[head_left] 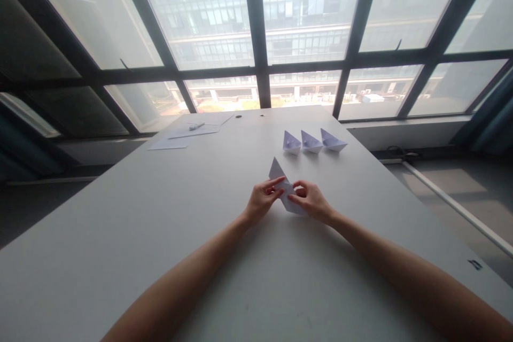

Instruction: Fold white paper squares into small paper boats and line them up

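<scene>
Both my hands grip one piece of folded white paper (pixel 286 202) just above the table, its pointed end aimed up and away from me. My left hand (pixel 262 197) pinches the left edge, fingers over its front. On the right edge, my right hand (pixel 311 200) is closed with thumb and fingertips against the paper. Just beyond stand three folded paper boats (pixel 292 143) in a row, pointed peaks upward, apart from my hands.
White sheets of paper (pixel 170 142) lie at the far left of the white table (pixel 132 235), with a small white object (pixel 196 126) on top, perhaps a marker. A small dark mark (pixel 475 264) is near the right edge. Windows (pixel 304 10) rise beyond the far edge.
</scene>
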Action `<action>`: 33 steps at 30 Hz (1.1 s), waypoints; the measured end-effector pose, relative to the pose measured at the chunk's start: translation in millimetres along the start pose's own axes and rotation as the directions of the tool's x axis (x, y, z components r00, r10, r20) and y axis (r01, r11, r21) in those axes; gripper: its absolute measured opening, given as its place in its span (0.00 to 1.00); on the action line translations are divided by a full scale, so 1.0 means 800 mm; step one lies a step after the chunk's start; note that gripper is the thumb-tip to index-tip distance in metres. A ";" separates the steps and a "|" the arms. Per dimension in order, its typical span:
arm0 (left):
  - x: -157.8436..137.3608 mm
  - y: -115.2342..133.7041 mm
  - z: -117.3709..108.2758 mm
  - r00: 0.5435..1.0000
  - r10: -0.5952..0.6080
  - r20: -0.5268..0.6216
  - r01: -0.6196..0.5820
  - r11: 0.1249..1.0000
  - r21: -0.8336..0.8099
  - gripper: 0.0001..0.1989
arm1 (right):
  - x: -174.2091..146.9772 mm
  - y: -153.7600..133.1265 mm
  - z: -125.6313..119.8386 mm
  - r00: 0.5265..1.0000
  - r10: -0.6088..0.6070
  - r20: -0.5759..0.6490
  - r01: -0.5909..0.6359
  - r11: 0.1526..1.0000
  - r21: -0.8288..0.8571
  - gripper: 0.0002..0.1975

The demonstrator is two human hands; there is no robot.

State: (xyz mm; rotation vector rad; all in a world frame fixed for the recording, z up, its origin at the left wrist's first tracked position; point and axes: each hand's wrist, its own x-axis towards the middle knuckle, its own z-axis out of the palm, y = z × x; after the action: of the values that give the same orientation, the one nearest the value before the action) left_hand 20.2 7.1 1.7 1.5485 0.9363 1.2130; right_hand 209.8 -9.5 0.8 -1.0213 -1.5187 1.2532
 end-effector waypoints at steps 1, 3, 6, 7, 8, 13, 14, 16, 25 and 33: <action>0.000 -0.001 0.000 1.000 0.005 0.008 -0.005 1.000 -0.009 0.25 | 0.000 -0.001 0.000 1.000 -0.005 0.004 0.005 1.000 -0.003 0.20; 0.001 -0.004 0.000 1.000 0.017 0.018 -0.016 1.000 -0.022 0.28 | -0.001 -0.002 0.000 1.000 -0.012 0.009 0.013 1.000 -0.010 0.20; 0.002 -0.009 -0.001 0.999 0.038 0.005 -0.038 0.999 -0.008 0.29 | -0.001 -0.003 0.000 0.999 0.003 0.033 -0.001 0.999 -0.042 0.21; 0.003 -0.010 -0.001 0.999 0.048 -0.003 -0.048 0.999 0.006 0.28 | -0.001 -0.003 0.000 0.999 0.008 0.035 -0.006 0.999 -0.052 0.20; 0.003 -0.011 -0.001 0.998 0.058 -0.010 -0.057 0.998 0.020 0.28 | -0.001 -0.003 0.000 0.999 0.011 0.034 -0.009 0.998 -0.057 0.20; 0.002 -0.007 0.002 0.996 0.081 0.032 -0.080 0.996 -0.028 0.36 | 0.000 -0.001 0.001 0.998 -0.042 0.048 0.042 0.999 -0.008 0.19; 0.001 -0.006 0.003 0.995 0.087 0.043 -0.085 0.996 -0.041 0.38 | 0.000 -0.001 0.001 0.997 -0.051 0.054 0.051 0.999 -0.002 0.19; 0.001 -0.005 0.005 0.994 0.099 0.047 -0.097 0.994 -0.052 0.38 | 0.000 0.000 0.001 0.996 -0.054 0.065 0.054 0.999 -0.002 0.20; 0.000 -0.002 0.000 0.993 0.115 0.040 -0.111 0.990 -0.087 0.39 | 0.002 -0.004 0.000 0.996 -0.081 0.040 0.083 0.995 -0.052 0.18; -0.003 -0.006 0.002 0.967 0.124 0.224 -0.159 0.976 0.147 0.26 | 0.004 -0.003 -0.007 0.993 -0.071 -0.092 0.065 0.996 -0.068 0.14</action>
State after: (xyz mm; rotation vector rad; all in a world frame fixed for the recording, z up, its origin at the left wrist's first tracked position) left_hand 20.9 5.7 -3.6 1.8643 0.8104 1.0619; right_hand 214.3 -5.3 4.2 -1.0469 -1.5168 1.0997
